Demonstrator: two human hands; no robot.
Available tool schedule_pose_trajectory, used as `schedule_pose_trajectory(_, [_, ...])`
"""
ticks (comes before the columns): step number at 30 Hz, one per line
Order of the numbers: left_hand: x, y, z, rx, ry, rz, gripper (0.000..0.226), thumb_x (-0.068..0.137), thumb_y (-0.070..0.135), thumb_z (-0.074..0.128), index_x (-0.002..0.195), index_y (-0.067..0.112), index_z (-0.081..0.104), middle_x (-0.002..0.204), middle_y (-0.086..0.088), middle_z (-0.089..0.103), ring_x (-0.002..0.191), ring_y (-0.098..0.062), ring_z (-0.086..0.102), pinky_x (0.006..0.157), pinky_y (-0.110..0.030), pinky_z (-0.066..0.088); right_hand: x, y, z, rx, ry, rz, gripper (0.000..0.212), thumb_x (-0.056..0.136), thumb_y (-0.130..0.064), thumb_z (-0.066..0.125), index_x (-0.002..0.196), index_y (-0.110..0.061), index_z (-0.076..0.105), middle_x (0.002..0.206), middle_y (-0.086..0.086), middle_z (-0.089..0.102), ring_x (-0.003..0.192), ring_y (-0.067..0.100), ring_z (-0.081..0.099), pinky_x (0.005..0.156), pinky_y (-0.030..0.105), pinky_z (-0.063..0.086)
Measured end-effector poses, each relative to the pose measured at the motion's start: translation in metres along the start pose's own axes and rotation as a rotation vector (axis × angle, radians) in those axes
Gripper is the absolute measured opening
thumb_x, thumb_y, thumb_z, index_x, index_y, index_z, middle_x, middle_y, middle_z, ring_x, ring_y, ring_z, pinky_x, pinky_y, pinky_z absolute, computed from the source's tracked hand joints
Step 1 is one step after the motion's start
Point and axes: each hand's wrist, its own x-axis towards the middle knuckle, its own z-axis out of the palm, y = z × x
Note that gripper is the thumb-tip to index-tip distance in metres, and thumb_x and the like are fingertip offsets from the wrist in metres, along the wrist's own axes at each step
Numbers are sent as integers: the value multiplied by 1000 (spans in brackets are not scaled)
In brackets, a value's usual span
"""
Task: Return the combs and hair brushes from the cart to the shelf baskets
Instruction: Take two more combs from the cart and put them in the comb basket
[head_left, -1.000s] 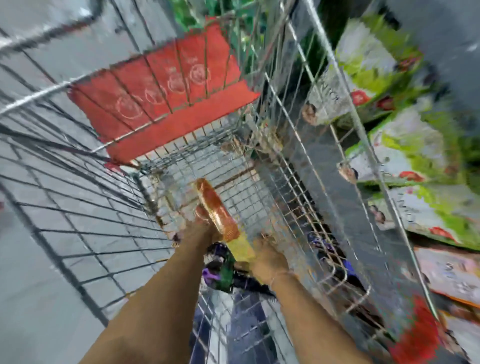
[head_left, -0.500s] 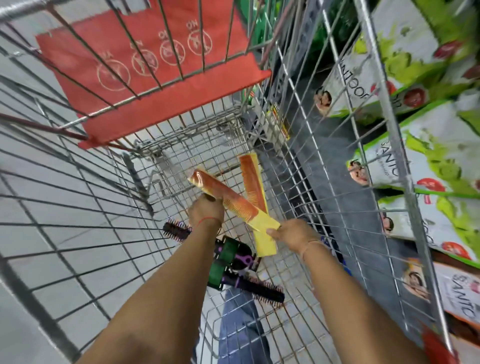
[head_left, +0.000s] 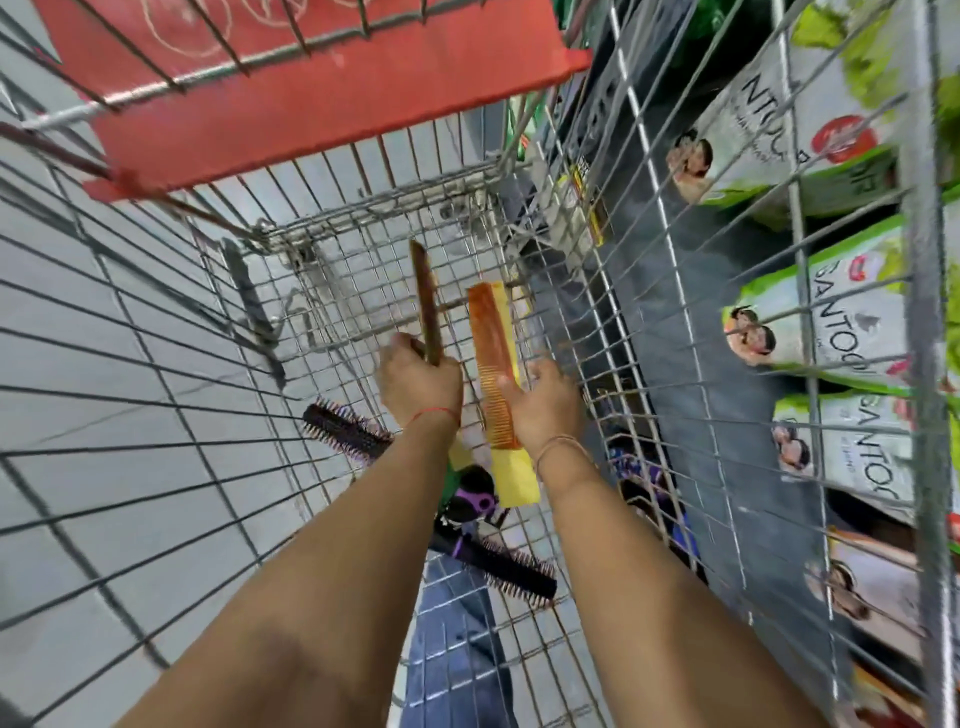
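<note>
Both my hands are down inside a wire shopping cart (head_left: 524, 519). My left hand (head_left: 418, 382) grips a brown comb (head_left: 427, 301) seen edge-on, pointing up and away. My right hand (head_left: 545, 402) holds a second brown comb on a yellow backing card (head_left: 493, 364), its teeth facing me. On the cart floor lie a black round hair brush (head_left: 340, 428) to the left of my left wrist and another black round brush (head_left: 519, 566) between my forearms, with green and purple packaging (head_left: 470, 493) partly hidden under my arms.
The cart's red child-seat flap (head_left: 311, 98) is folded at the far end. A shelf of white and green product boxes (head_left: 831, 322) runs along the right, outside the cart wall. Grey floor tiles (head_left: 104, 364) show through the left side. No shelf baskets are in view.
The two combs, crossed half a second ago, are now apart: my left hand has turned its comb edge-on and upright, and my right hand has taken hold of the carded comb.
</note>
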Motion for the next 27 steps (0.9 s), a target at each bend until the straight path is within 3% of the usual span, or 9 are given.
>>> schedule_pose_trajectory(4, [7, -6, -14, -140, 121, 157, 22, 87, 11, 46, 107, 3, 45, 106, -18, 62, 94, -35, 59, 78, -40, 48, -1, -6, 3, -179, -32, -18, 62, 76, -55, 60, 116, -9, 49, 120, 15, 53, 105, 33, 55, 72, 35, 43])
schedule_pose_trajectory(9, [15, -8, -15, -66, -22, 88, 24, 92, 18, 43, 112, 5, 42, 98, -18, 65, 85, -32, 60, 65, -30, 37, -5, -12, 2, -243, -53, 1, 57, 74, -31, 72, 119, -8, 44, 122, 16, 52, 108, 34, 54, 84, 42, 50])
schedule_pose_trajectory(12, [0, -5, -17, 46, -135, 83, 34, 92, 20, 44, 121, 4, 37, 94, -17, 66, 85, -33, 62, 65, -32, 41, -18, -4, -15, -87, 79, -24, 26, 85, -19, 61, 102, -7, 44, 98, 14, 65, 83, 31, 63, 66, 36, 54])
schedule_pose_trajectory(14, [-20, -4, -22, 105, -125, 214, 24, 94, 21, 42, 114, 8, 37, 96, -16, 67, 73, -31, 58, 61, -32, 41, -39, 3, -32, -5, 164, -104, 21, 90, -24, 55, 94, -11, 40, 80, 9, 62, 63, 23, 57, 45, 21, 40])
schedule_pose_trajectory(17, [-60, 3, -40, 4, -64, 478, 18, 95, 27, 38, 107, 14, 38, 88, -13, 66, 71, -33, 62, 59, -35, 49, -85, 3, -53, 274, 384, -200, 20, 91, -22, 53, 98, -5, 45, 76, 4, 57, 61, 20, 53, 38, 14, 31])
schedule_pose_trajectory(19, [-88, 24, -53, -197, -100, 638, 25, 94, 23, 39, 112, 6, 42, 84, -12, 59, 74, -32, 59, 60, -30, 42, -115, -15, -76, 601, 615, -259, 15, 88, -13, 56, 95, -2, 50, 72, -9, 52, 63, 13, 56, 49, -2, 37])
schedule_pose_trajectory(21, [-116, 61, -67, -383, -114, 775, 31, 91, 19, 40, 111, -5, 44, 81, -3, 52, 69, -24, 52, 62, -22, 32, -138, -40, -108, 820, 784, -390, 12, 83, -9, 54, 90, -18, 50, 79, -18, 49, 71, -6, 55, 63, -7, 36])
schedule_pose_trajectory(24, [-170, 130, -97, -652, -113, 1008, 32, 88, 11, 46, 106, -16, 46, 79, 20, 39, 59, -10, 45, 62, -8, 34, -171, -58, -185, 1013, 1044, -523, 22, 80, -14, 60, 84, -32, 48, 77, -18, 51, 70, -15, 51, 68, 1, 40])
schedule_pose_trajectory(27, [-228, 178, -119, -659, -290, 1204, 33, 84, 21, 55, 102, -7, 54, 77, -6, 65, 76, -32, 61, 68, -30, 48, -209, -34, -261, 1050, 1238, -507, 28, 80, -16, 65, 94, -34, 48, 63, -16, 59, 60, -2, 53, 62, 20, 50])
